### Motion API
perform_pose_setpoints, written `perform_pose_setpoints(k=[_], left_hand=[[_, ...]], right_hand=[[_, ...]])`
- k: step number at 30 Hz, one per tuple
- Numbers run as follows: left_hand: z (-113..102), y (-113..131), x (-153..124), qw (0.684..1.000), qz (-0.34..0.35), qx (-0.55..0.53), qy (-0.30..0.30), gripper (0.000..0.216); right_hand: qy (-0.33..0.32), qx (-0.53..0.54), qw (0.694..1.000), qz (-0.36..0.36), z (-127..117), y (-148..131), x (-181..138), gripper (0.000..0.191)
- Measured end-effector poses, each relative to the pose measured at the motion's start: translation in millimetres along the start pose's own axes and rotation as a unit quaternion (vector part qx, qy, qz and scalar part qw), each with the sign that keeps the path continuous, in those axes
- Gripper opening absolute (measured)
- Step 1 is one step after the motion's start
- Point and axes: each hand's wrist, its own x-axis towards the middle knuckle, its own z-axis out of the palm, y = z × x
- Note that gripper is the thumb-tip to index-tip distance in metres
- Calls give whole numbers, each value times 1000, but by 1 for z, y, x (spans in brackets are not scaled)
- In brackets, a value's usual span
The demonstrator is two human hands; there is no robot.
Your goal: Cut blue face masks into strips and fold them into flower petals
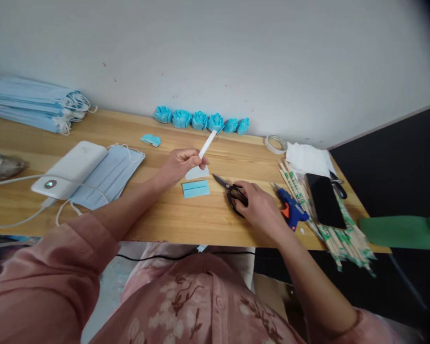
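Observation:
Pinched between the thumb and fingers of my left hand [182, 166] is a narrow white strip [208, 144], slanting up to the right. Just below that hand, a pale blue piece with a curved edge [198, 173] lies partly covered. A folded bright blue rectangle [195, 189] sits nearer to me. My right hand [261, 205] has its fingers around the black handles of the scissors [222, 181], which lie at the table surface with the tip pointing up and left. A small blue scrap [151, 139] rests to the left of my left hand.
Several blue flowers [199, 120] line the wall. On the left are stacked face masks [28, 102], loose masks [109, 174] and a cabled white power bank [71, 167]. The right side holds a tape roll [275, 144], blue glue gun [290, 208], wrapped sticks [347, 243] and phone [324, 200].

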Motion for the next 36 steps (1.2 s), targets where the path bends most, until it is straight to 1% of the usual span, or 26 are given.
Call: perform_pose_setpoints(k=[1,2,4,6,8,11,14,16,18,19,20,22,24,27,29,31,34,35,36], left_hand=[[0,1,0,1000,-1,4,-6,60],[-1,2,0,1000,-1,3,-12,62],[-1,2,1,1000,3,-1,-28,64],[-1,1,0,999,11,-7,-45,66],[0,-1,0,997,17,-35,-63,67],[1,-7,0,992,18,-101,-79,62],[2,-16,0,983,25,-158,-89,56],[2,-20,0,976,33,-191,-94,58],[3,-21,1,971,34,-211,-102,61],[3,-21,0,970,31,-218,-106,62],[3,-20,0,968,28,-223,-109,61],[4,-17,0,967,21,-228,-115,59],[4,-16,-1,967,17,-223,-124,58],[3,-17,-3,968,18,-209,-138,62],[3,-17,-3,968,25,-205,-141,63],[3,-15,-3,967,31,-206,-145,62],[3,-13,-3,964,35,-214,-154,61],[3,-12,-3,963,35,-215,-157,62],[4,-12,-3,963,36,-216,-158,61]], right_hand=[[6,79,997,13,-2,3,0,45],[10,168,985,24,-4,6,0,48],[18,332,942,46,-8,9,-1,53],[14,438,897,57,-11,9,-2,55],[-17,494,868,53,-12,6,-5,53],[-84,557,825,37,-12,0,-10,54],[-146,621,769,33,-9,-6,-18,59],[-185,659,729,24,-4,-9,-23,66],[-201,694,692,0,2,-11,-26,69],[-201,707,678,-11,5,-12,-26,69],[-201,715,669,-19,6,-12,-26,69],[-209,715,667,-28,4,-11,-24,72],[-230,695,681,-38,-3,-12,-22,74],[-269,654,705,-54,-15,-15,-19,76],[-291,638,710,-60,-21,-18,-19,76],[-301,648,697,-55,-21,-22,-18,78],[-306,681,665,-20,-18,-26,-17,87],[-304,688,658,-11,-18,-27,-17,87],[-300,690,658,-8,-17,-27,-16,84]])
